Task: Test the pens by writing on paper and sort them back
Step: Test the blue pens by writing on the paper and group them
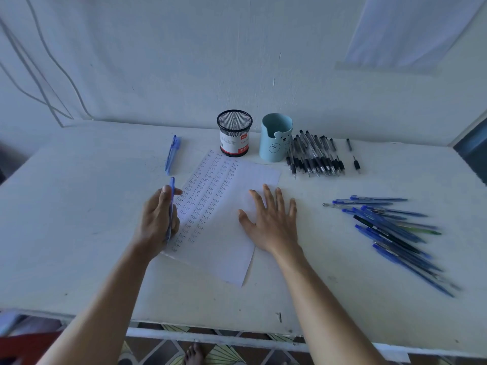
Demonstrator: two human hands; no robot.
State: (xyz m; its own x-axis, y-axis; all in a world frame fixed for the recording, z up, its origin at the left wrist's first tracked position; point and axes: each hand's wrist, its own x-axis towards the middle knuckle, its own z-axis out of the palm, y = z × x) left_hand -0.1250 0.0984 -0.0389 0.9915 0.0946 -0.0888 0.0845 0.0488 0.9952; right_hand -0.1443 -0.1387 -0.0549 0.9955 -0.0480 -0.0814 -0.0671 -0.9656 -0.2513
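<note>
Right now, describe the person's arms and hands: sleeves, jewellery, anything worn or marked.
The left hand and right hand are bare: no gloves, rings or watch visible. The left forearm and right forearm are uncovered down to the frame's edge, with no sleeves, bracelets or markings showing.

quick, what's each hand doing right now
Left hand: grips a blue pen.
Right hand: open, fingers spread flat on the paper.
</note>
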